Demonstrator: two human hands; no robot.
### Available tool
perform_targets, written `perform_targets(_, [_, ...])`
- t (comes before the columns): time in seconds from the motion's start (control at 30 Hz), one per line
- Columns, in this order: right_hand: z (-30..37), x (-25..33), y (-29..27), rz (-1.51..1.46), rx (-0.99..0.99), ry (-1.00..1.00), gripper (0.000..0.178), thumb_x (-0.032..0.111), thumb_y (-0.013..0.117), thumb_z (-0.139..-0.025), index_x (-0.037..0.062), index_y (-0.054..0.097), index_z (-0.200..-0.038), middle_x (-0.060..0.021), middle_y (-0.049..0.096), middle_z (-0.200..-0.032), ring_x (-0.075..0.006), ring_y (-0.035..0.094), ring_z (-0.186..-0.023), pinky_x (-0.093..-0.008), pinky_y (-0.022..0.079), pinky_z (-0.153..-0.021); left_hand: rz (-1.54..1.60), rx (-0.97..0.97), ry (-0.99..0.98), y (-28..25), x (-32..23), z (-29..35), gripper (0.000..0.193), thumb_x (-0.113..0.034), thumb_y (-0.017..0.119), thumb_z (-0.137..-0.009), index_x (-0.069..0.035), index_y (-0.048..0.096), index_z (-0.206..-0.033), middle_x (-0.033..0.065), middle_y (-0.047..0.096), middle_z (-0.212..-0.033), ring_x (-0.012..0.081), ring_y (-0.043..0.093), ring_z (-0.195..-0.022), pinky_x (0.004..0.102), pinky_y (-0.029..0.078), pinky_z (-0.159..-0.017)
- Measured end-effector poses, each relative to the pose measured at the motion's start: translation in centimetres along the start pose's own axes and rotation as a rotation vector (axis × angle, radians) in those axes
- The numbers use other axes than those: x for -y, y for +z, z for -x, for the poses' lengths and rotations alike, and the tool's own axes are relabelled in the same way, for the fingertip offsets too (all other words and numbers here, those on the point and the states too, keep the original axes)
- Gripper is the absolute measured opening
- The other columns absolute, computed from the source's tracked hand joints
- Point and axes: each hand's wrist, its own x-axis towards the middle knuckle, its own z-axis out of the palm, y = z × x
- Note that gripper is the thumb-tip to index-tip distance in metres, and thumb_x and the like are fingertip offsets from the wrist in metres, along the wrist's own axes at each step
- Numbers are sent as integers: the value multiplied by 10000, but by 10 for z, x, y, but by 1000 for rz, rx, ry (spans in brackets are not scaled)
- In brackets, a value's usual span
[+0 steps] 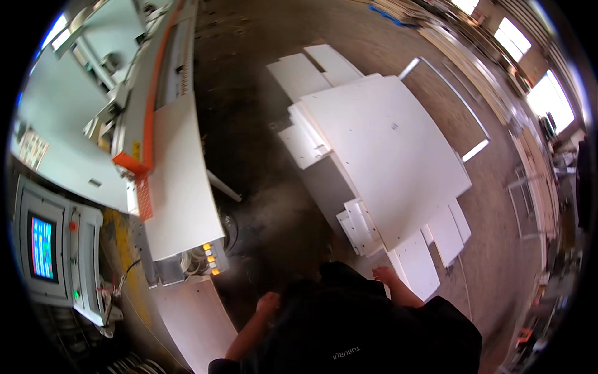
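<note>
My left hand [268,303] hangs low in front of my dark top, between the machine and the stacked panels. Its fingers look loosely curled, and I see nothing in them. Beside the near end of the stack is my right hand [385,274], its fingers a little apart and holding nothing I can see. Whether it touches the panel beside it I cannot tell. A large white panel [386,149] lies flat on top of the stack. Narrower white boards [416,267] stick out at its near end, and a grooved white piece [361,227] lies along its left side.
On my left runs a long machine with an orange guard [151,112] and a pale worktop [177,162]. A control panel with a lit screen [42,246] stands at the lower left. A white frame [476,115] lies beyond the stack, and long boards [464,53] line the far right.
</note>
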Motion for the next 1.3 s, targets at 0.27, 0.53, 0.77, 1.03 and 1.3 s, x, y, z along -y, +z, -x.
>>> perform_targets(0.27, [47, -28, 52, -1613, 43, 714, 356, 333, 475, -1021, 88, 620, -1236, -77, 707, -1116, -263, 656, -938, -457, 547, -711, 190, -66, -71, 26, -79, 2, 257, -346, 602, -993, -113, 706, -1024, 98, 734, -836, 236, 709, -696, 410, 574, -684])
perform_targets(0.53, [-41, -114, 29, -1925, -407, 929, 533, 467, 594, -984, 79, 545, -1346, -101, 662, -1151, -261, 656, -965, -473, 555, -759, -113, 115, 137, 138, -6, 54, 286, -320, 575, -1051, -62, 651, -1149, 43, 686, -884, 115, 638, -749, 283, 506, -632])
perform_targets(0.77, [-54, -114, -25, -2041, -747, 872, 692, 531, 740, -921, 42, 513, -1355, -129, 649, -1194, -262, 684, -988, -452, 598, -808, 168, 101, -196, 190, -96, 108, 309, -325, 562, -1056, -49, 661, -1153, 70, 709, -894, 150, 676, -751, 315, 549, -663])
perform_targets(1.03, [-63, -23, -23, -2149, -595, 850, 638, 487, 730, -945, 98, 512, -1401, -121, 621, -1270, -262, 681, -1000, -446, 617, -805, 310, 132, -141, 192, -229, -29, 377, -367, 575, -1053, -67, 609, -1279, 84, 717, -1046, 178, 691, -867, 322, 544, -735])
perform_targets(1.3, [-23, 37, 4, -1915, 134, 511, 530, 456, 689, -984, 35, 581, -1288, -99, 680, -1222, -265, 667, -1198, -439, 573, -887, 720, -28, -323, 232, -289, -139, 461, -508, 545, -1050, -109, 611, -1272, 24, 677, -1166, 176, 658, -984, 344, 511, -790])
